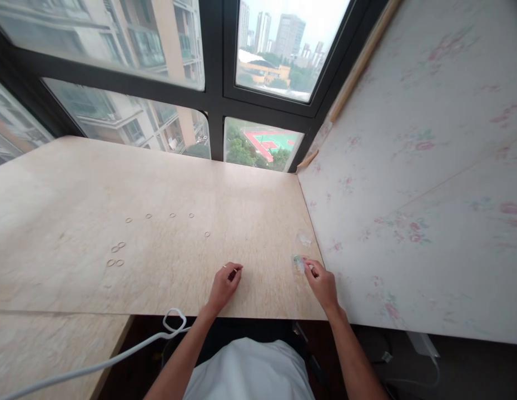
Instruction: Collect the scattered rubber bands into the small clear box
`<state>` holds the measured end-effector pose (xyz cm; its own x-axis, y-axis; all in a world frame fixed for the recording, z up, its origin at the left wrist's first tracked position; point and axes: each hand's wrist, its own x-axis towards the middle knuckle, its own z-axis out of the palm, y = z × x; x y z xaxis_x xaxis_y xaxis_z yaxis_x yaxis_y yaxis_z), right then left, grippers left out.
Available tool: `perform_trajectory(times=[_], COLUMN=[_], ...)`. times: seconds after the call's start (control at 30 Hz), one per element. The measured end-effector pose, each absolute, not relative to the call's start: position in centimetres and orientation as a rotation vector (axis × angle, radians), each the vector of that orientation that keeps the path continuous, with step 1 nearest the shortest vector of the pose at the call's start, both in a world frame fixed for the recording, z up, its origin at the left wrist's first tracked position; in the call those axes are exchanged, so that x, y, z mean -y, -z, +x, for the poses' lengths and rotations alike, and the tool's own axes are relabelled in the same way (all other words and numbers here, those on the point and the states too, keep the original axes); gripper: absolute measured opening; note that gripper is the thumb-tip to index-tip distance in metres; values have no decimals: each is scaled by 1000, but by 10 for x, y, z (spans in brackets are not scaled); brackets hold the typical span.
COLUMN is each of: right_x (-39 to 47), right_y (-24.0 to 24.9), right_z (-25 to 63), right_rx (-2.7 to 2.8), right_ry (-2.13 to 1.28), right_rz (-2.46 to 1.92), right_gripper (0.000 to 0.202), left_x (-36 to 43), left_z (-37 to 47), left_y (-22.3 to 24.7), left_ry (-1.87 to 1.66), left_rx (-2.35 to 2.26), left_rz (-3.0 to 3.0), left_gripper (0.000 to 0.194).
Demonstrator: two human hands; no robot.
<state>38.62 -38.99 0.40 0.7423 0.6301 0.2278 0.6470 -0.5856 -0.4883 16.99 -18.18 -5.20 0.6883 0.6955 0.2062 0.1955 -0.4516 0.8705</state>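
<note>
My left hand (225, 284) rests on the marble-look ledge with its fingers curled together. A pale band shows at its fingers, and whatever it may pinch is too small to make out. Over to the right, my right hand (322, 282) pinches the edge of a small clear plastic bag (299, 263) with a printed patch, lying against the surface. Just beyond that is a crumpled bit of clear plastic (304, 240). Several thin rings lie to the left, among them one ring (207, 234) nearest my left hand, another (172, 215) farther back and a pair (110, 263) at the far left.
The stone ledge (258, 205) runs back to dark-framed windows (215, 100). A flower-patterned wall (408, 194) bounds it on the right. At the front left, a white cable (129, 351) loops up near the ledge's edge beside my left forearm.
</note>
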Motion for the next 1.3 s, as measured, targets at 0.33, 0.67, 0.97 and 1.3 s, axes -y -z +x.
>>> perform_trajectory(times=[0.33, 0.67, 0.97, 1.3], right_x=[379, 377, 366, 368], right_y=[52, 65, 66, 69], right_z=[320, 326, 326, 328], right_rx=[1312, 1311, 1304, 1315], right_ry=[-185, -7, 79, 82], right_rz=[-2180, -2218, -2311, -2327], right_gripper=[32, 50, 65, 62], left_x=[171, 64, 14, -3], left_z=[147, 30, -40, -33], left_y=[45, 34, 22, 12], left_ry=[-638, -942, -497, -162], left_rx=[-763, -1560, -2128, -2072], left_rz=[1910, 1766, 1923, 2103], left_gripper=[16, 19, 34, 26])
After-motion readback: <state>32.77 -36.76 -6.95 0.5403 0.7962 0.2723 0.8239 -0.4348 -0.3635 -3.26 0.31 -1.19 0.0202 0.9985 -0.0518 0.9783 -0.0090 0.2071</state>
